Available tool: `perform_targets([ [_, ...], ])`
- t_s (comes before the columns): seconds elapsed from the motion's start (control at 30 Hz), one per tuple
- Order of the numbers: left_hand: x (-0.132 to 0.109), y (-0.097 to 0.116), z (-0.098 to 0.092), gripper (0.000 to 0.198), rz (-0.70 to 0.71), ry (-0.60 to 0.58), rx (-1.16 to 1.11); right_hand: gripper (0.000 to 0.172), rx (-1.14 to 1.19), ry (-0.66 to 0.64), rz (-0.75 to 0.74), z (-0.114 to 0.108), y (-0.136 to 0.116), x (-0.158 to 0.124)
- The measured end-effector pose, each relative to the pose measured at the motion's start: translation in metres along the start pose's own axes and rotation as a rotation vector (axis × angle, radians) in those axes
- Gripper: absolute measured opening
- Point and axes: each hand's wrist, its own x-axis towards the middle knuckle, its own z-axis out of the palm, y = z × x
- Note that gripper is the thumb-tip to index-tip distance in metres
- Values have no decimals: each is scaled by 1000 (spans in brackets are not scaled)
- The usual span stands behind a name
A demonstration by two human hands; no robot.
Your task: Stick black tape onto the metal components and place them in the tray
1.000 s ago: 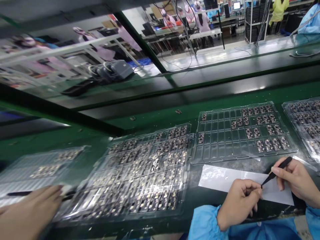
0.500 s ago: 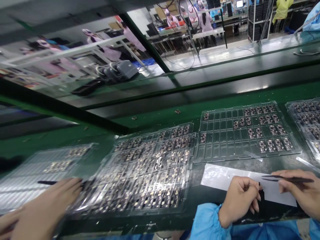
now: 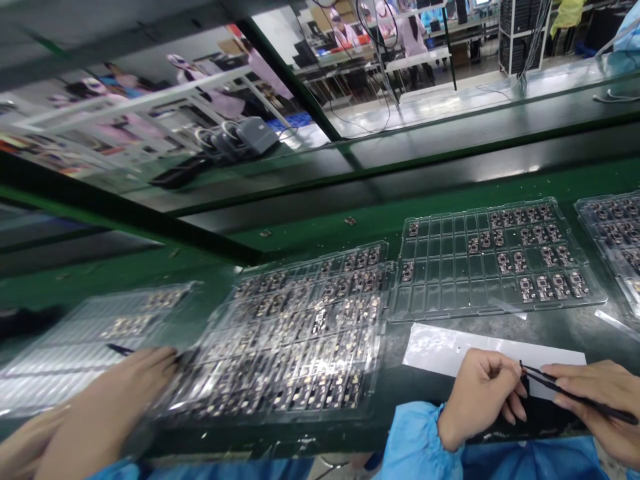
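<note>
- Gripping black tweezers [image 3: 580, 391] between thumb and fingers, our right hand [image 3: 597, 400] comes in from the lower right edge, with the closed tips pointing left.
- Those tips end just beside the fingertips of our left hand [image 3: 480, 400], so the two hands are close but apart.
- Our left hand has its fingers curled inward above the bench; we cannot tell whether they pinch anything. A blue sleeve [image 3: 415, 440] covers that wrist.
- A white sheet [image 3: 440, 350] lies flat on the bench under both hands, partly hidden by them.
- At the lower left, a co-worker's blurred hand [image 3: 100, 413] rests over a clear tray, with a dark tool [image 3: 120, 349] beyond its fingertips.
- Beyond the sheet sits a clear plastic tray [image 3: 500, 308], only partly filled with small circuit boards.
- To its left, a second clear tray [image 3: 320, 260] holds boards in crowded rows, and a third [image 3: 600, 207] lies at the right edge.
- Farther on, the green bench [image 3: 310, 230] runs under a glass panel [image 3: 400, 153], and past it a person in a pink smock [image 3: 413, 37] stands near a dark rack [image 3: 520, 40].
</note>
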Motion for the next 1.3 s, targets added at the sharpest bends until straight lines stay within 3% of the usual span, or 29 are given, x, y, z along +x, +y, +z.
perform_targets([
  [0.47,-2,2,1,33,-22,-16,46,17,5,44,-12,5,0,1],
  [0.7,-2,2,0,34,-23,-8,48,16,-46,132,-27,10,-5,2],
  [1.07,0,-1,-2,30,-45,-19,-15,21,-69,23,-84,5,-4,-5],
  [1.3,1,0,-2,29,-43,-36,-1,23,-88,34,-109,7,-4,-6],
])
